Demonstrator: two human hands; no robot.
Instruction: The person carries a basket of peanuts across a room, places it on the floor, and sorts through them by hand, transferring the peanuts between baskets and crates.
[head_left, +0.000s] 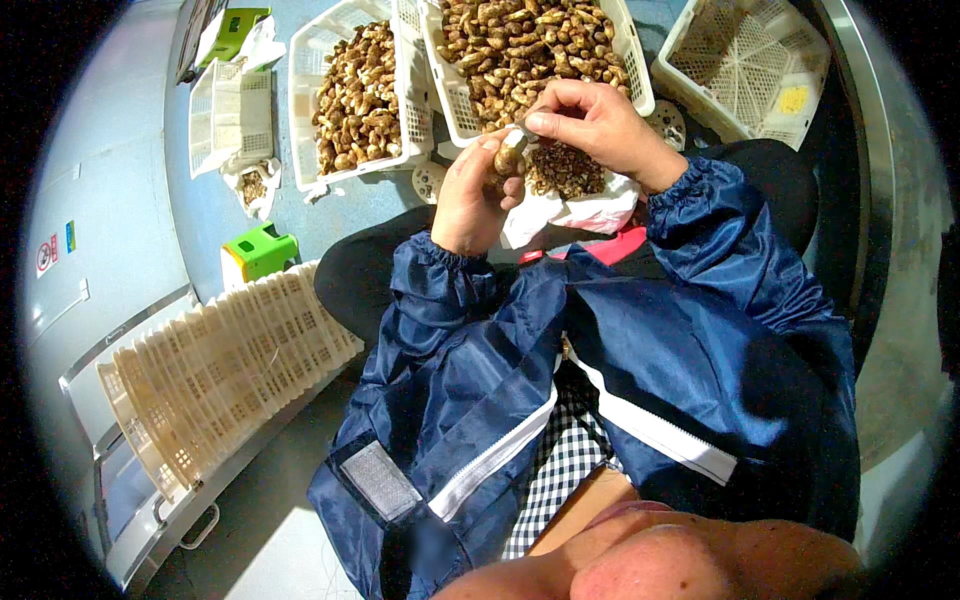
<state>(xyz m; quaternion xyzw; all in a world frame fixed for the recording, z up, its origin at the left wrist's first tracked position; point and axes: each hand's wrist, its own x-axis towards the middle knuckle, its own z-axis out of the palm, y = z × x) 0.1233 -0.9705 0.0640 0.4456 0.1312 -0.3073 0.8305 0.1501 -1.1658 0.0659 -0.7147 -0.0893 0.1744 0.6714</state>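
Note:
My left hand (472, 196) holds a brown mushroom (509, 155) with its pale stem end pointing up and away. Pinched between thumb and fingers of my right hand (600, 124) is a small dark blade (528, 133), mostly covered by the fingers, at the pale stem end. Below the hands, dark trimmings (566, 172) lie heaped in a white plastic bag (529, 214). Just beyond them stands a white plastic crate (638, 64) full of brown mushrooms (502, 56). To its left, another white crate (301, 112) holds more mushrooms (360, 105).
A white crate (686, 71) with a yellow patch inside stands at the back right. At left are a smaller white basket (229, 112), a green plastic stool (262, 247) and a long nested stack of pale plastic crates (232, 367). Another green stool (236, 30) is at the far left.

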